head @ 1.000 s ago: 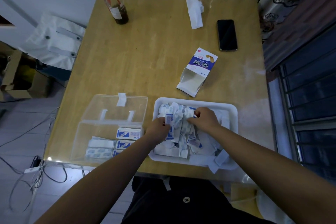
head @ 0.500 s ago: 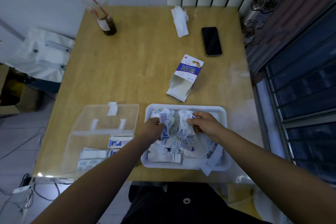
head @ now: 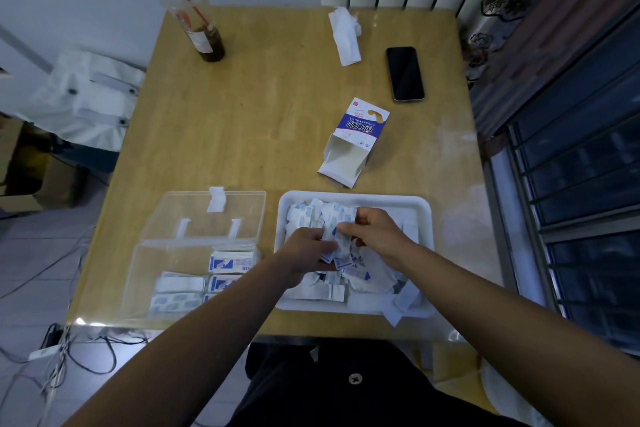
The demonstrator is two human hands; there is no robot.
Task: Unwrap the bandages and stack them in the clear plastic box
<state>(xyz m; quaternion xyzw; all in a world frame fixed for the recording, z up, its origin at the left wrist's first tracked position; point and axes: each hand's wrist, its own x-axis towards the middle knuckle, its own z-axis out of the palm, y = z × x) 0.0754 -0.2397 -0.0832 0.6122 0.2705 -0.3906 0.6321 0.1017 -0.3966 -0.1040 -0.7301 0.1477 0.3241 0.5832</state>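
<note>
Evidently to peel it open over the white tray (head: 427,218) of loose wrappers, the left hand (head: 306,250) and right hand (head: 375,230) pinch one bandage (head: 335,230) between curled fingers, with the clear plastic box (head: 145,270) open alongside on the counter (head: 277,114), partly stacked.

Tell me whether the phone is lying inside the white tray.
No, the phone lies on the wooden table, apart from the white tray, beyond the opened carton.

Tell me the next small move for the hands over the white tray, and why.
Probably pull apart the wrapped bandage: the left hand and right hand both seem to pinch it over the white tray, and it looks unopened. The clear plastic box stands lid-open beside it.
</note>
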